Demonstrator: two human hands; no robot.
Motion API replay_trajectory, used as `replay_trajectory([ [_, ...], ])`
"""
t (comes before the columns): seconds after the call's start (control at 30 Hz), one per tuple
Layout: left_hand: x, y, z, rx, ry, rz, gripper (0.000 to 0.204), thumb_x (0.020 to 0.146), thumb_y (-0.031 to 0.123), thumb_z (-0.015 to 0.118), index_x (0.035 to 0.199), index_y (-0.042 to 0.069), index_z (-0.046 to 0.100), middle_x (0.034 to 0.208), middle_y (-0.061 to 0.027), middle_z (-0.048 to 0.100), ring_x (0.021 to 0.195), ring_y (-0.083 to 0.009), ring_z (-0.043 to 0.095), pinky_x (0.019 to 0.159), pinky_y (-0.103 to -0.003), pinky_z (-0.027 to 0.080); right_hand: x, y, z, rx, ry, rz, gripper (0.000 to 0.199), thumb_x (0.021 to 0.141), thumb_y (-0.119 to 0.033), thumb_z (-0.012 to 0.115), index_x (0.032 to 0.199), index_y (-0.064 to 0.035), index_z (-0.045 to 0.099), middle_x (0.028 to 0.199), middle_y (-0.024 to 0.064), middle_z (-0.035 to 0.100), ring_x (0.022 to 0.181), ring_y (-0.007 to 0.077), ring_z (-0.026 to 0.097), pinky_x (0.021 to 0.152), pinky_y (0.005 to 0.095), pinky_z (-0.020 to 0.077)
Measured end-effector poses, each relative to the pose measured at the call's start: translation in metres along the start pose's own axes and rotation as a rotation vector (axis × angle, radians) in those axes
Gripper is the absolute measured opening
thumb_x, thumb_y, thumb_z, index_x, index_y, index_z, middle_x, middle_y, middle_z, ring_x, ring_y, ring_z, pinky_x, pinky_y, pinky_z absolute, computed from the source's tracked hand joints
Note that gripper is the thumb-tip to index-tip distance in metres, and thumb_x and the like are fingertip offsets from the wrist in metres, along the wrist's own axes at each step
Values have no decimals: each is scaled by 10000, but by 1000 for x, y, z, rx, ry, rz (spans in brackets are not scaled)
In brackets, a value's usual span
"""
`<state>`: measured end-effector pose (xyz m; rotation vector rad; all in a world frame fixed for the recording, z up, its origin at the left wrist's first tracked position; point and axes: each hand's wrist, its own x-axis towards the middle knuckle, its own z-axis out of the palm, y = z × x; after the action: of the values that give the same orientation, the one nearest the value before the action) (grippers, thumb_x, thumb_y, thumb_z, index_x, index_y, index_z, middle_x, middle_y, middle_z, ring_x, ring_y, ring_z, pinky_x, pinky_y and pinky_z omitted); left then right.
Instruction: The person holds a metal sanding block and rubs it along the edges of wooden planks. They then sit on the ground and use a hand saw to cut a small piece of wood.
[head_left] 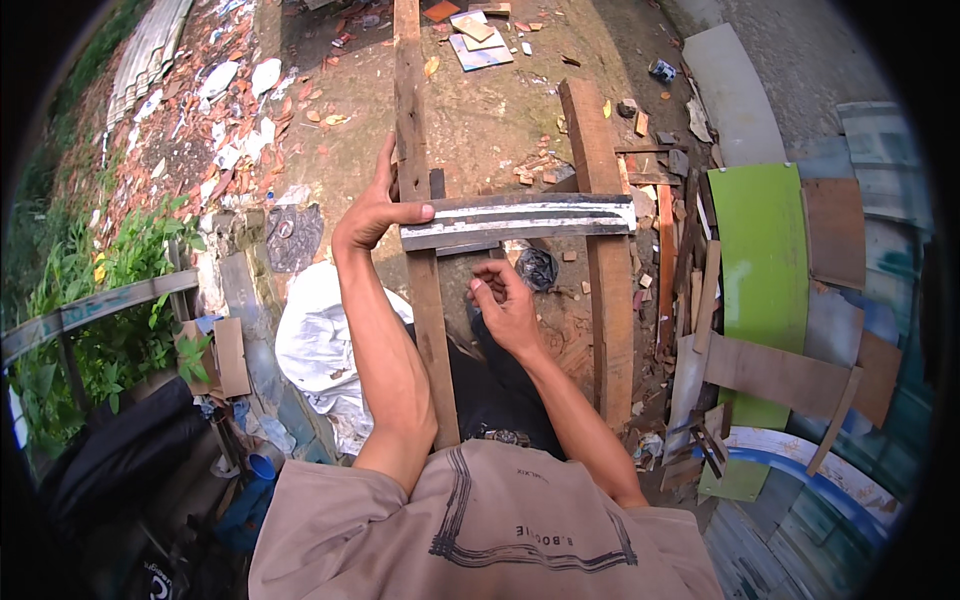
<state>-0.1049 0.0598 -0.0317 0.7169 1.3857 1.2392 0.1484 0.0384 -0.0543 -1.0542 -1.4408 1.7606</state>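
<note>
A short dark board with white painted streaks lies across two long wooden beams. My left hand grips the board's left end where it meets the left beam. The thumb presses on the board's top, and the fingers reach along the beam's outer side. Below the board, between the beams, my right hand hangs with curled fingers and touches neither beam. Whether something small is in those fingers cannot be made out. The right beam supports the board's other end. Under the board, part of another dark piece shows.
A white sack lies left of the left beam. Wood scraps and offcuts line the right side, beside a green panel. Tiles and rubble lie on the ground ahead. Plants grow at the left.
</note>
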Motion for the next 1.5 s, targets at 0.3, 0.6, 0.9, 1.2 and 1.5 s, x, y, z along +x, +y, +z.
replay_trajectory([
  [0.3,1,-5,-1,15,-1,45,1312,513,159,857,1595,88,118,1537,-211,354,1421,-328,359,1185,-363,204,49,27,50,592,123,282,314,907,-128,709,1187,-29,606,1115,70,648,950,156,626,811,337,527],
  [0.6,1,-5,-1,2,9,41,1326,503,170,859,1594,81,111,1527,-222,355,1414,-337,363,1185,-369,204,54,20,60,468,157,170,348,911,-144,703,1220,-35,586,1165,49,609,1070,170,578,971,334,446],
  [0.9,0,-3,0,-3,7,27,1322,508,150,855,1593,74,104,1522,-229,360,1407,-341,372,1182,-371,215,64,30,56,664,61,121,315,906,-31,658,1210,-25,573,1176,61,609,1113,185,581,1021,348,441],
  [1.2,0,0,0,-15,-11,5,1388,509,161,893,1586,44,25,1538,-279,318,1444,-351,319,1189,-367,182,58,28,49,586,0,138,301,919,-14,637,1213,-22,576,1173,79,619,1110,189,590,999,349,464],
  [1.5,-1,2,1,6,3,8,1330,494,151,858,1594,81,113,1541,-222,339,1416,-330,365,1185,-359,209,67,38,60,790,46,151,315,946,-126,662,1235,-48,565,1190,53,615,1125,176,578,1033,353,443],
])
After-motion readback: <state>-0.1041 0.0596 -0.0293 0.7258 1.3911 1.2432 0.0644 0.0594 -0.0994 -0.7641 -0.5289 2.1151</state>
